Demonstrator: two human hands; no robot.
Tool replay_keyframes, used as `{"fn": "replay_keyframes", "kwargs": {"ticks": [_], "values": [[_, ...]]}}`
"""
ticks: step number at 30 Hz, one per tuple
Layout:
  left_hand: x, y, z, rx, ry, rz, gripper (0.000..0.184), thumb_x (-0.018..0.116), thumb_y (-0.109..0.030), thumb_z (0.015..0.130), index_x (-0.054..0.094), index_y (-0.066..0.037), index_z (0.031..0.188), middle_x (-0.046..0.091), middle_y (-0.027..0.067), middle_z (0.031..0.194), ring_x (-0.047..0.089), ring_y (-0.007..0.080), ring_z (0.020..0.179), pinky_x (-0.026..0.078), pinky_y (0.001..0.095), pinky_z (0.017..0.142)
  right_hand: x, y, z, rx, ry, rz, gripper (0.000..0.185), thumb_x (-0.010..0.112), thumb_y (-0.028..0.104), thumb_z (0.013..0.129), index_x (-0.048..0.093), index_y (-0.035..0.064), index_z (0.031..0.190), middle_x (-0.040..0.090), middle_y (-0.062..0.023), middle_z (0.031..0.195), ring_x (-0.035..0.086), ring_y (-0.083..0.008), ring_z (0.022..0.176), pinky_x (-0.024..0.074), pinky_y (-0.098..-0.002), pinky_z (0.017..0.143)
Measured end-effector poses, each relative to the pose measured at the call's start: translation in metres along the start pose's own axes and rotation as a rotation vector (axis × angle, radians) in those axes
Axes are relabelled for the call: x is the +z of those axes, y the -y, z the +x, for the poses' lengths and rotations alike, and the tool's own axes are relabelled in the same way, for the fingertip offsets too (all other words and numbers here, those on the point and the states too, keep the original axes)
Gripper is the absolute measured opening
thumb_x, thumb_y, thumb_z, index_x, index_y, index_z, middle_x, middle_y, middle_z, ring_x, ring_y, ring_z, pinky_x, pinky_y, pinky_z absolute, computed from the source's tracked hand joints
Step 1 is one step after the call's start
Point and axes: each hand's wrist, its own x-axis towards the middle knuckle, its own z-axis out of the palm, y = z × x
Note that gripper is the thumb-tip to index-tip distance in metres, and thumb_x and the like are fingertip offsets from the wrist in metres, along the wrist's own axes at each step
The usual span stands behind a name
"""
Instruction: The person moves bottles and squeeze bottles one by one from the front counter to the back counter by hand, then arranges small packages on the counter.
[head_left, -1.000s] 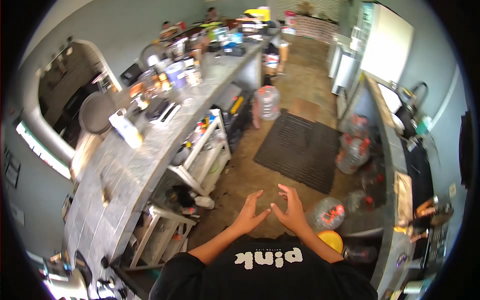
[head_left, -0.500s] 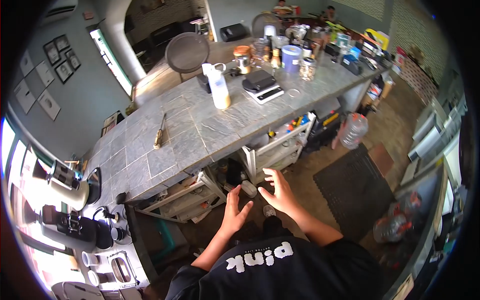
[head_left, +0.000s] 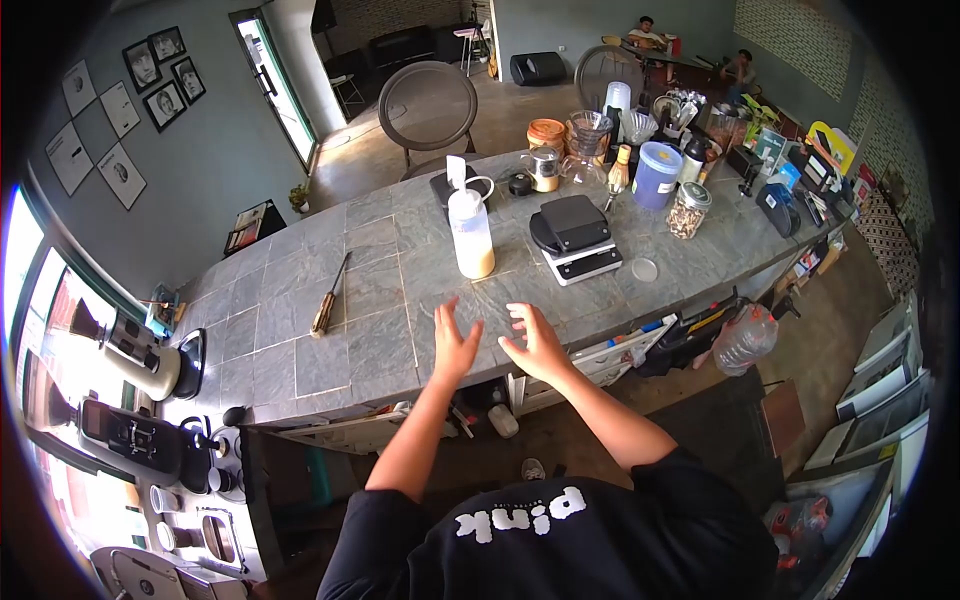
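Note:
My left hand (head_left: 456,345) hovers over the front edge of the counter, fingers apart and holding nothing. Beside it, to the right, my right hand (head_left: 535,343) is also open, with its fingers spread and curved. Just beyond them stands an upright squeeze bottle (head_left: 472,235) with pale yellow content in its lower part; neither hand touches it. To its right sits a scale (head_left: 584,262) with a dark flat block (head_left: 572,224) on top. A clear round lid (head_left: 644,269) lies right of the scale. Left of my hands, a slim tool with a wooden-looking handle (head_left: 324,314) rests on the tiles.
The grey tiled counter (head_left: 380,350) runs across in front of me. Along its back stand a blue tub (head_left: 657,176), a jar with a metal lid (head_left: 689,210) and a glass coffee dripper (head_left: 588,140). Coffee grinders (head_left: 135,440) are at left. Two people sit far back.
Both hands have risen and moved forward, from in front of the cabinets to over the counter edge. The head view has tilted up, and the counter appears closer. Nothing has been picked up.

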Motion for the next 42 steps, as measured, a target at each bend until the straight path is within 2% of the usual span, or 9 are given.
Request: {"fn": "replay_keyframes", "kwargs": {"ticks": [4, 9, 17, 20, 22, 31, 33, 39, 42], "values": [[0.043, 0.020, 0.099, 0.071, -0.107, 0.083, 0.072, 0.076, -0.023, 0.073, 0.038, 0.003, 0.129, 0.049, 0.0236, 0.120, 0.045, 0.0426, 0.116, 0.040, 0.0481, 0.097, -0.009, -0.030, 0.021, 0.017, 0.022, 0.008, 0.055, 0.072, 0.012, 0.078, 0.043, 0.0030, 0.124, 0.052, -0.0191, 0.118, 0.060, -0.0310, 0.100, 0.0497, -0.0390, 0.086], [0.071, 0.027, 0.157, -0.096, -0.286, 0.115, 0.083, 0.087, -0.032, 0.057, 0.044, 0.002, 0.119, 0.051, 0.0226, 0.118, 0.050, 0.0382, 0.114, 0.042, 0.0457, 0.096, -0.023, -0.056, 0.026, 0.071, 0.054, 0.068, 0.053, 0.072, 0.011, 0.078, 0.044, 0.0033, 0.123, 0.053, -0.0189, 0.117, 0.059, -0.0309, 0.099, 0.0498, -0.0388, 0.084], [0.068, 0.009, 0.156, -0.131, -0.410, 0.148, 0.070, 0.086, -0.035, 0.054, 0.053, 0.000, 0.104, 0.065, 0.0211, 0.097, 0.064, 0.0392, 0.093, 0.051, 0.0446, 0.082, -0.046, -0.085, 0.021, 0.178, 0.047, 0.102, 0.056, 0.072, 0.013, 0.079, 0.044, 0.0076, 0.128, 0.054, -0.0156, 0.118, 0.060, -0.0225, 0.094, 0.0510, -0.0351, 0.074], [0.057, 0.004, 0.143, -0.103, -0.355, 0.202, 0.069, 0.086, -0.036, 0.052, 0.056, 0.000, 0.102, 0.066, 0.0196, 0.095, 0.066, 0.0364, 0.090, 0.052, 0.0430, 0.079, -0.058, -0.081, 0.015, 0.221, 0.051, 0.158, 0.057, 0.072, 0.013, 0.080, 0.044, 0.0082, 0.129, 0.055, -0.0154, 0.119, 0.061, -0.0220, 0.094, 0.0511, -0.0340, 0.075], [0.048, -0.004, 0.125, 0.053, -0.305, 0.092, 0.070, 0.086, -0.038, 0.050, 0.056, 0.001, 0.100, 0.064, 0.0204, 0.094, 0.064, 0.0380, 0.088, 0.052, 0.0447, 0.077, -0.061, -0.082, 0.010, 0.223, 0.029, 0.180, 0.057, 0.072, 0.014, 0.080, 0.044, 0.0082, 0.130, 0.056, -0.0154, 0.119, 0.062, -0.0227, 0.093, 0.0509, -0.0342, 0.077], [0.026, -0.109, 0.026, -0.072, -0.036, -0.187, 0.071, 0.084, -0.030, 0.049, 0.060, 0.002, 0.108, 0.068, 0.0155, 0.096, 0.067, 0.0241, 0.088, 0.053, 0.0368, 0.080, -0.087, -0.027, -0.023, 0.060, 0.134, 0.136, 0.076, 0.081, 0.021, 0.070, 0.040, 0.0034, 0.132, 0.049, -0.0170, 0.125, 0.054, -0.0290, 0.110, 0.0469, -0.0402, 0.089], [0.026, -0.126, 0.009, -0.072, 0.079, -0.256, 0.071, 0.082, -0.029, 0.049, 0.060, 0.002, 0.109, 0.068, 0.0156, 0.097, 0.068, 0.0239, 0.089, 0.053, 0.0360, 0.081, -0.091, -0.015, -0.033, -0.079, 0.107, 0.110, 0.077, 0.082, 0.021, 0.069, 0.040, 0.0024, 0.131, 0.049, -0.0176, 0.123, 0.053, -0.0304, 0.111, 0.0450, -0.0399, 0.092], [0.028, -0.161, -0.035, 0.164, 0.258, -0.204, 0.065, 0.084, -0.031, 0.048, 0.060, 0.000, 0.100, 0.066, 0.0142, 0.088, 0.067, 0.0305, 0.082, 0.054, 0.0387, 0.075, -0.091, 0.015, -0.093, -0.029, -0.066, 0.016, 0.083, 0.085, 0.023, 0.061, 0.042, 0.0017, 0.129, 0.052, -0.0188, 0.122, 0.054, -0.0333, 0.113, 0.0436, -0.0417, 0.094], [0.021, -0.180, -0.061, 0.310, 0.331, -0.225, 0.064, 0.086, -0.033, 0.048, 0.059, -0.001, 0.096, 0.064, 0.0145, 0.087, 0.065, 0.0330, 0.079, 0.054, 0.0406, 0.072, -0.094, 0.038, -0.124, -0.004, -0.029, 0.138, 0.077, 0.083, 0.022, 0.061, 0.048, 0.0012, 0.126, 0.054, -0.0179, 0.125, 0.055, -0.0327, 0.114, 0.0426, -0.0418, 0.097]]}}
